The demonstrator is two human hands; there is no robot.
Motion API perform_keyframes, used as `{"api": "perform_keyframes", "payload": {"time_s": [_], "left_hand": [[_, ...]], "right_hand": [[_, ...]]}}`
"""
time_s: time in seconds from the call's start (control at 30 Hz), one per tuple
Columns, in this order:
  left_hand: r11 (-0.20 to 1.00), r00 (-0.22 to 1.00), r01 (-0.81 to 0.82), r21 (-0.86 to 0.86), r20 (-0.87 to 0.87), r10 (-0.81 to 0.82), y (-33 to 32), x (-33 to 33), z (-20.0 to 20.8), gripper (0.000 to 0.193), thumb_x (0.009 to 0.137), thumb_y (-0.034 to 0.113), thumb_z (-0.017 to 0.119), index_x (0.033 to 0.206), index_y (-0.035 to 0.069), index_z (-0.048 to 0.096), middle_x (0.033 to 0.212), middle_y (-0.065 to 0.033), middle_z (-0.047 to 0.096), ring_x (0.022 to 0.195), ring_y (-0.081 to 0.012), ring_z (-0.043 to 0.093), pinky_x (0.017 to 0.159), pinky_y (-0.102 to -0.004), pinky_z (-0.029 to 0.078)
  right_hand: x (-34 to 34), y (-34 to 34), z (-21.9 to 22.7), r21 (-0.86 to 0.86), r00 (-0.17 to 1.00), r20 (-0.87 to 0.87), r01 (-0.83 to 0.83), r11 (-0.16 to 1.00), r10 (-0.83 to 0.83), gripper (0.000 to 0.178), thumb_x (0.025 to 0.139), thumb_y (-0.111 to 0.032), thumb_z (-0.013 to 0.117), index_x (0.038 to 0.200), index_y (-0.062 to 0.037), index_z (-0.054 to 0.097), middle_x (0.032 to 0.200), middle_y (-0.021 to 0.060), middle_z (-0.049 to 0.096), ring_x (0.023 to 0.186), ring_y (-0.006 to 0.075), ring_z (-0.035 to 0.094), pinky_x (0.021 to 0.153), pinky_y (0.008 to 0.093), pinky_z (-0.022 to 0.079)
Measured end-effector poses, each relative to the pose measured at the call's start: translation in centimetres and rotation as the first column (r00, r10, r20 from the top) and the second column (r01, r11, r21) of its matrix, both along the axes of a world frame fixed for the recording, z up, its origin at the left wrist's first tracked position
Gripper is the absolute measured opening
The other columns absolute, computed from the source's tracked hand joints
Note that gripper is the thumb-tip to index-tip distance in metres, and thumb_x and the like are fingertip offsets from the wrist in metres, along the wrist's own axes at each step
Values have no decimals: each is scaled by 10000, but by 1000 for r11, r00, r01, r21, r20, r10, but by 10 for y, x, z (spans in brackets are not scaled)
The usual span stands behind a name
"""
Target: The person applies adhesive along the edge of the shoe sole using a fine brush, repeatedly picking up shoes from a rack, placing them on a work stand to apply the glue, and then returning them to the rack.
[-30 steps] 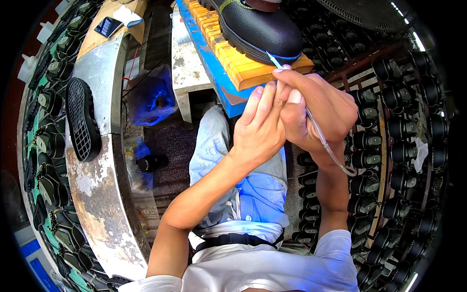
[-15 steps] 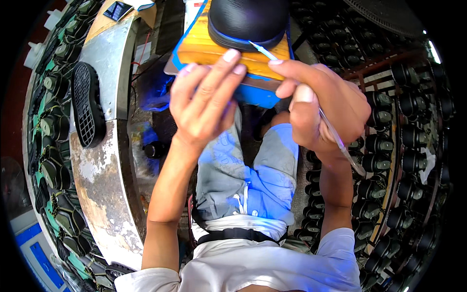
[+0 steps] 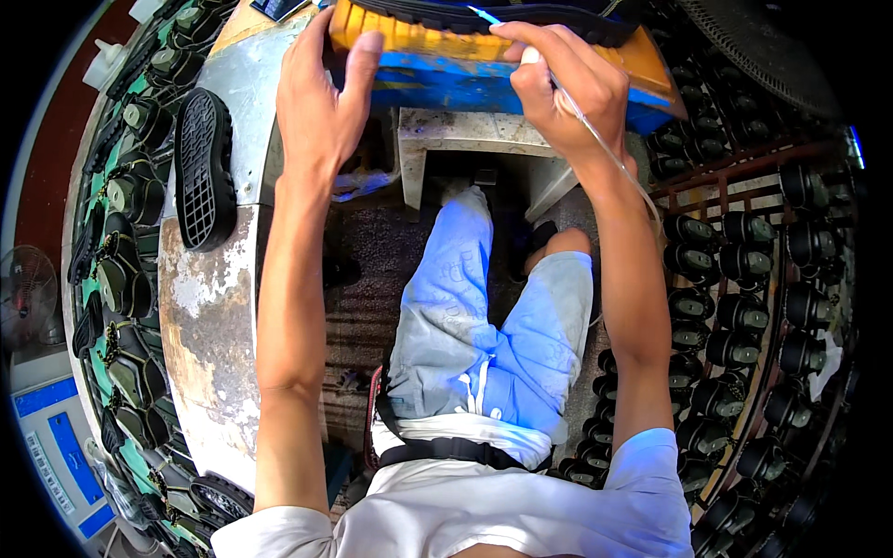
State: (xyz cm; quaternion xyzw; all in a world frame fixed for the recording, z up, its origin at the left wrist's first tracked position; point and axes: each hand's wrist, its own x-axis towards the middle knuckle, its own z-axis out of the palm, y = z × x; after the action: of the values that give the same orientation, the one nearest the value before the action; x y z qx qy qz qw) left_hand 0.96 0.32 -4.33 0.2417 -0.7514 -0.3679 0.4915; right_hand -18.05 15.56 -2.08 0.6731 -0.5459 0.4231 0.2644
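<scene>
A black shoe (image 3: 423, 15) lies at the top edge of the view, its ridged sole side toward me and most of it cut off. Beneath it is a wooden block (image 3: 446, 42), yellow on top and blue below. My left hand (image 3: 326, 93) grips the block's left end, thumb on the near side and fingers over the far corner. In my right hand (image 3: 581, 88) is a slender pen-like tool (image 3: 482, 15) with a pale tip. Its point is at the shoe's sole edge, and a translucent tail trails back along my forearm.
A pale stool or low table (image 3: 474, 130) stands under the block. To the left, a black shoe sole (image 3: 205, 172) lies on a worn metal bench (image 3: 209, 307). Racks with several black shoes (image 3: 744, 344) line the right, and more shoes (image 3: 121, 279) the left.
The block and shoe have turned from showing the rounded end to showing a long side. My left hand moved from beside the shoe to the block's left end. The tool stays in my right hand.
</scene>
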Motion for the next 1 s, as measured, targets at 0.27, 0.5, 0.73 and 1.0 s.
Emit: {"api": "perform_keyframes", "payload": {"time_s": [0.27, 0.5, 0.73, 1.0], "left_hand": [[940, 952, -61, -336, 263, 156, -27, -11, 2, 838, 864, 432, 873, 1473, -20, 518, 1233, -198, 715, 1149, -267, 689, 973, -369, 554], [946, 970, -58, -319, 206, 129, -73, -21, -22, 1042, 677, 407, 1003, 1502, 2, 513, 1234, -158, 722, 1113, -232, 676, 1000, -358, 531], [731, 993, -71, -679, 23, 117, -114, -59, -4, 659, 753, 201, 933, 1329, 51, 648, 1233, -134, 706, 1089, -292, 671, 946, -418, 535], [797, 952, 254, -548, -2, -305, 62, 12, -46, 133, 890, 93, 757, 1002, 34, 797, 1231, -146, 765, 1273, -347, 645, 1114, -513, 468]], "right_hand": [[-34, 27, 10, 0, 988, -48, 148, 989, -148, 249, 955, -65, 598, 1131, -77, 774, 865, 85, 739, 738, 203, 734, 660, 306, 580], [-57, 72, 9, 22, 940, -140, 318, 948, -312, 255, 910, -16, 591, 1097, -32, 764, 829, 86, 729, 714, 206, 727, 640, 304, 580], [-34, 96, 21, 78, 953, -183, 259, 963, -241, 288, 869, 2, 569, 1085, -6, 759, 805, 96, 721, 670, 215, 715, 610, 314, 579], [-5, 78, 15, 51, 975, -171, 153, 987, -142, 310, 786, -45, 615, 1064, -44, 750, 775, 72, 683, 622, 229, 691, 571, 324, 569]]}}
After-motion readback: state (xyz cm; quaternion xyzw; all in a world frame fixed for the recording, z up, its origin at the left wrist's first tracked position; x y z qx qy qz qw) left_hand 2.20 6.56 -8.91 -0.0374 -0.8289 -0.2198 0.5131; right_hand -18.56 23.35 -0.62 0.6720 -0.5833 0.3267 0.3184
